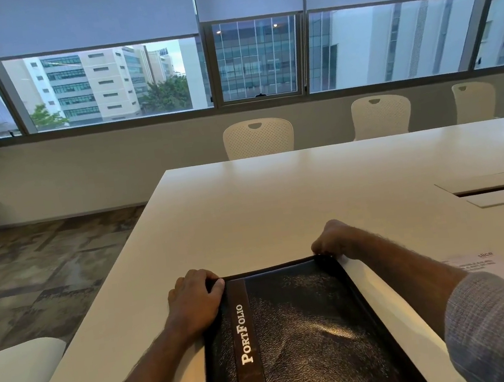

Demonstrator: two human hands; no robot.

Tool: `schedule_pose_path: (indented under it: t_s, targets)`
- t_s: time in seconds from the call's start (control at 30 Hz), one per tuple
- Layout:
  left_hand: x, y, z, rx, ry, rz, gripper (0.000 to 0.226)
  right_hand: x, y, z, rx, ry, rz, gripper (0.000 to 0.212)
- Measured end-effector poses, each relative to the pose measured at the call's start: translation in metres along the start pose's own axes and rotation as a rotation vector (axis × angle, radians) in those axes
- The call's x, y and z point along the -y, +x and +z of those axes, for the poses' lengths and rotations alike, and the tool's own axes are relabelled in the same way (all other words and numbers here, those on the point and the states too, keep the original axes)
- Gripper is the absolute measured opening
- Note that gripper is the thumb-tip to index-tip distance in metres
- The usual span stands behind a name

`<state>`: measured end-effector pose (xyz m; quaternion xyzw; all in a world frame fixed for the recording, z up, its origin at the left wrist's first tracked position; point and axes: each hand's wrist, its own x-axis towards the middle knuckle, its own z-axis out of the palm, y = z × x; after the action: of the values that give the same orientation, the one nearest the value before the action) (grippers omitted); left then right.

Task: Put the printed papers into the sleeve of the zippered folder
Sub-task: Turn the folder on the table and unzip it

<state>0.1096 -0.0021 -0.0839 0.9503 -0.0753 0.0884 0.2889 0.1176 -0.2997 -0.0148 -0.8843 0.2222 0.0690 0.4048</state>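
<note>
- Fingers [322, 247] of the right hand [334, 239] pinch the zippered folder [305, 327] at its far right corner.
- Left hand [194, 299] grips the far left corner.
- One closed folder lies on the desk [276, 194], long axis pointing away.
- One printed paper [472, 263] lies right of it.

Folder [300, 334] near end off-frame; printed papers [472, 265] mostly behind right forearm (text unreadable).

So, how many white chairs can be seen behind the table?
3. One chair stands behind the table's far edge near the middle, a second chair further right, a third chair at the far right. More may be out of view.
</note>
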Motion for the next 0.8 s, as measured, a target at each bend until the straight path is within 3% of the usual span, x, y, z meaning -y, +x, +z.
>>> schedule_pose_path:
  t_s: [0.63,0.8]
  targets:
    - [0.007,0.005,0.004,0.011,0.005,-0.001,0.009,-0.029,-0.012,-0.029,0.140,0.012,0.217,0.031]
    - [0.008,0.006,0.005,0.015,0.002,0.004,0.009,-0.038,-0.017,-0.027,0.115,0.142,0.095,0.017]
